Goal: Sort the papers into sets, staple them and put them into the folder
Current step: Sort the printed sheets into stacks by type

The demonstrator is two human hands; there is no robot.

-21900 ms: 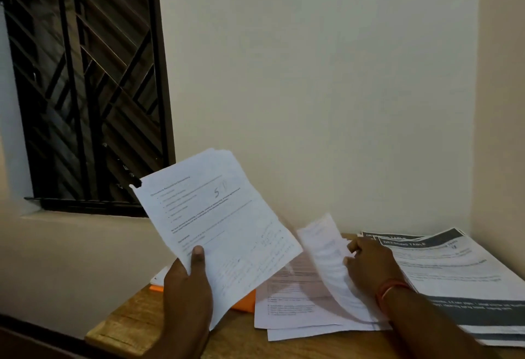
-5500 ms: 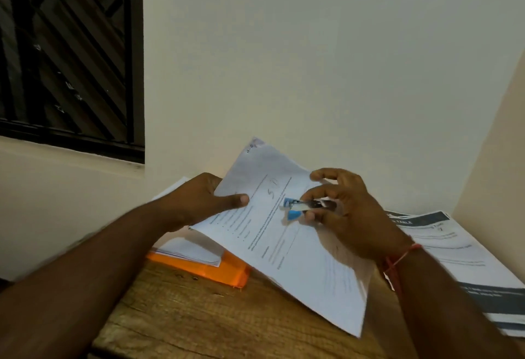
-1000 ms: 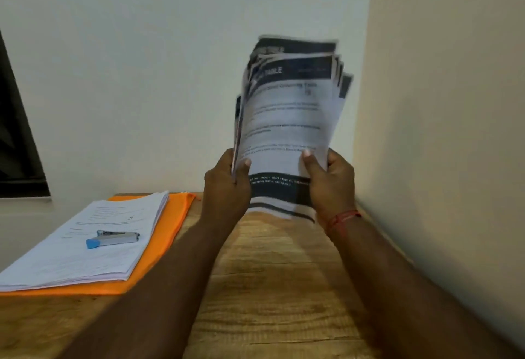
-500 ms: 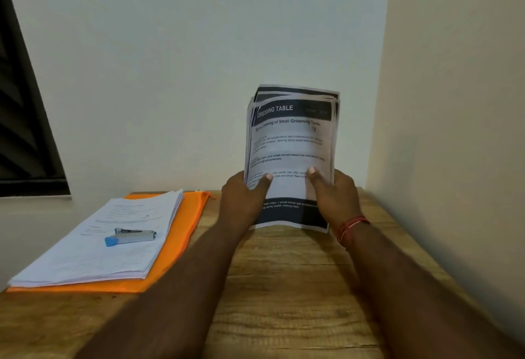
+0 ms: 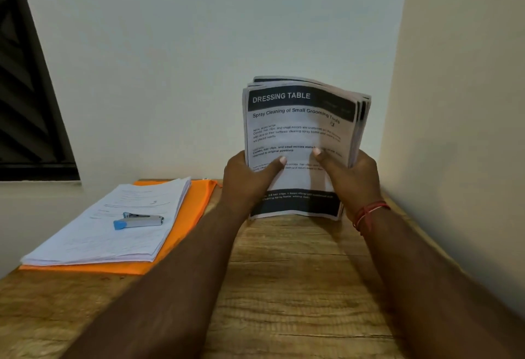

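Both hands' grip stands curling printed sheets (image 5: 301, 131) on grainy wood

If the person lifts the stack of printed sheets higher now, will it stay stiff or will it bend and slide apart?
The stack of printed sheets would probably flop: its top right corner already curls back. The sheets look loose, with edges fanned on the right, so some could slip. Both the left hand and the right hand grip low while the bottom edge stands on the table, which probably steadies it.

A wooden table (image 5: 284, 287) is seen beneath the fingers; a dark window grille (image 5: 25, 97) is set far to their left.
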